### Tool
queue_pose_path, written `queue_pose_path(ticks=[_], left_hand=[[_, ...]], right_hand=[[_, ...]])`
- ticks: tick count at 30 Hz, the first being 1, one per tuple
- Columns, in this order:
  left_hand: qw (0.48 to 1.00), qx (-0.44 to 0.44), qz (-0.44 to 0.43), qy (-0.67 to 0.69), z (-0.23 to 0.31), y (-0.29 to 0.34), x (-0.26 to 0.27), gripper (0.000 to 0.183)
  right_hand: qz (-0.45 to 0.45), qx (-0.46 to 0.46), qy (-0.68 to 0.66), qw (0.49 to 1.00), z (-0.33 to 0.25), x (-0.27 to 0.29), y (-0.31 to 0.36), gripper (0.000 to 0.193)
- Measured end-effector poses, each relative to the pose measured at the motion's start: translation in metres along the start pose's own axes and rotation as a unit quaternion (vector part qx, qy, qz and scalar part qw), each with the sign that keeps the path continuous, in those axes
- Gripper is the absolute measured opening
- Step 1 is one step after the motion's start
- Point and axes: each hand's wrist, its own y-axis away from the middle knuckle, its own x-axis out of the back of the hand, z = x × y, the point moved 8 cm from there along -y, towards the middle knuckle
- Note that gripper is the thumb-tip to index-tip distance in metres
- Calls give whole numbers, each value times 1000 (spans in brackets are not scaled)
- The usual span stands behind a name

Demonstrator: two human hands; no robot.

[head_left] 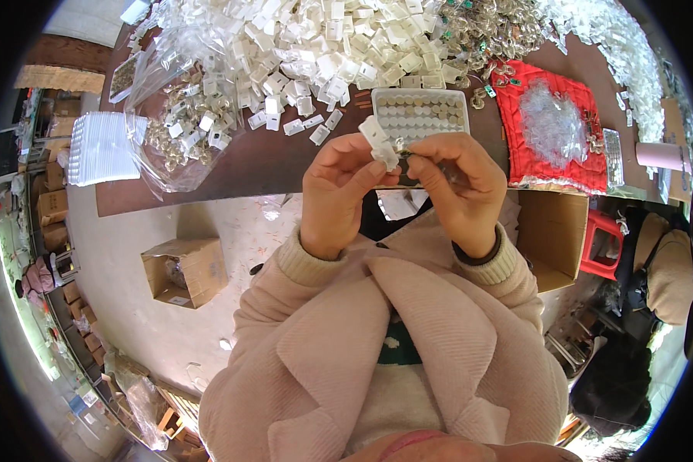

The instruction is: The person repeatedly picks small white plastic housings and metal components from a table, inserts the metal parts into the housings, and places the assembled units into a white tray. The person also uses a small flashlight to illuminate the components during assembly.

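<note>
My left hand [340, 185] is closed on a small white plastic casing [376, 139], held tilted above the table's near edge. Against the casing's right side, my right hand [462, 181] pinches a small clear and metallic part [400, 145], too small to name exactly. The two pieces meet or nearly meet between my fingertips. Just beyond my hands sits a white tray [421, 92] with rows of small round disc-like pieces. A large heap of similar white casings [323, 46] covers the table behind it.
Clear plastic bags [150, 100] with assembled pieces lie at the left, beside stacked white trays [104, 146]. A red cloth [516, 146] carries a pile of clear small parts [554, 123]. Cardboard boxes stand below [200, 269], and a red stool [600, 245] is at the right.
</note>
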Motion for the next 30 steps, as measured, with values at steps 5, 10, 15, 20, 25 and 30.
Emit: queue_pose_path(ticks=[5, 10, 15, 20, 25, 30], left_hand=[[996, -86, -24, -12, 9, 3, -7, 22], [993, -112, -11, -45, 12, 8, -7, 23], [985, -146, -44, -75, 16, 11, -7, 25], [971, -212, -15, -111, 17, 16, -1, 25], [959, -253, 0, -127, 13, 20, -4, 27], [954, -263, -28, -139, 14, 20, -10, 28]], right_hand=[[-5, 32, 63, 997, -10, -4, 2, 21], [-29, 14, 18, 999, -6, -8, 3, 21], [-97, -78, -49, 991, 11, -11, 5, 21], [-81, -47, -39, 995, 7, -14, 9, 24], [-36, -44, -9, 998, 4, -18, 13, 27], [-27, -56, -27, 998, 5, -11, 9, 17]])
